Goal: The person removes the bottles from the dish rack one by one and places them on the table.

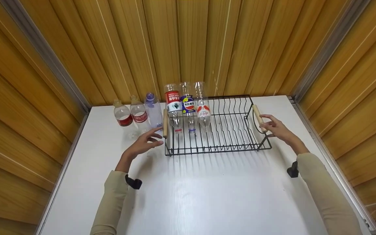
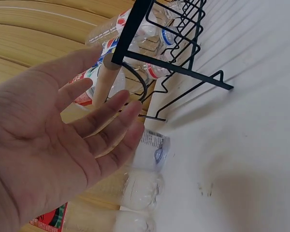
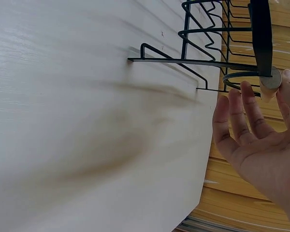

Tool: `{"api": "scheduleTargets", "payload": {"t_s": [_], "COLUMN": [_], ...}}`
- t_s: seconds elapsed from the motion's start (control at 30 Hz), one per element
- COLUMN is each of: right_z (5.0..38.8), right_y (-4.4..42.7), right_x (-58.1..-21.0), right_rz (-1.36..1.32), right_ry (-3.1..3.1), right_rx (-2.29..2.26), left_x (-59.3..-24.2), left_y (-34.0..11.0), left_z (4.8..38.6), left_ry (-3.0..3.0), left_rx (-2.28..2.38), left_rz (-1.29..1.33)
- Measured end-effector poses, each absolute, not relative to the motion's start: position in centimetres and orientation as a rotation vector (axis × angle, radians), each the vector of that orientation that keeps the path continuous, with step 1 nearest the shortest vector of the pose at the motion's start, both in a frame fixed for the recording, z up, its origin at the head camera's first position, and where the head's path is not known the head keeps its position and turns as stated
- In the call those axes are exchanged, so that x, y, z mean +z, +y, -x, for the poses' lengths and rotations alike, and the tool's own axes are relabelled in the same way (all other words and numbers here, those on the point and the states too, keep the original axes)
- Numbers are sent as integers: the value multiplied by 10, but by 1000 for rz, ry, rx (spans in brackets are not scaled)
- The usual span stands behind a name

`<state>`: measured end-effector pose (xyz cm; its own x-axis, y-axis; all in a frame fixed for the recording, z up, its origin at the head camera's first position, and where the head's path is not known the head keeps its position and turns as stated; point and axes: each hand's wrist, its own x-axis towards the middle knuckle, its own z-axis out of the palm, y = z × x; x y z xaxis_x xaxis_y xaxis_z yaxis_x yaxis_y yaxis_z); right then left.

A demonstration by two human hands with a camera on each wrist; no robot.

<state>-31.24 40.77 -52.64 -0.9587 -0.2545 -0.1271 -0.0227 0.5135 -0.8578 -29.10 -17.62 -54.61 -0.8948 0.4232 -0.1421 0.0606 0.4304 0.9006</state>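
Note:
My left hand is beside the left wooden handle of a black wire rack, fingers spread and loosely bent. In the left wrist view its palm faces the camera, with nothing gripped. My right hand touches the right wooden handle with thumb and fingertips, not closed round it. Three clear plastic bottles lean in the rack's left end, necks toward the front: one with a red label, one with a blue label, one with a white and orange label.
Left of the rack, three plastic bottles stand upright: a red-labelled one, another red-labelled one, and a bluish one. The white table borders wood-patterned panels behind and at both sides.

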Motion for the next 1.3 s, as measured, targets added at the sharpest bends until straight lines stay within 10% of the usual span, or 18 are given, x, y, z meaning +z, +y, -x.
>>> {"api": "scheduleTargets", "payload": {"t_s": [0.63,1.3], "right_z": [342,385], "right_y": [410,302], "right_x": [-488,-475], "right_rz": [312,529], "right_ry": [2702,2622], "right_rx": [-1070,-1087], "left_x": [-560,-568], "left_y": [-153,-156], "left_z": [297,300], "left_ry": [2238,2133], "left_rx": [1579,1656], "left_rz": [-372,-318]}}
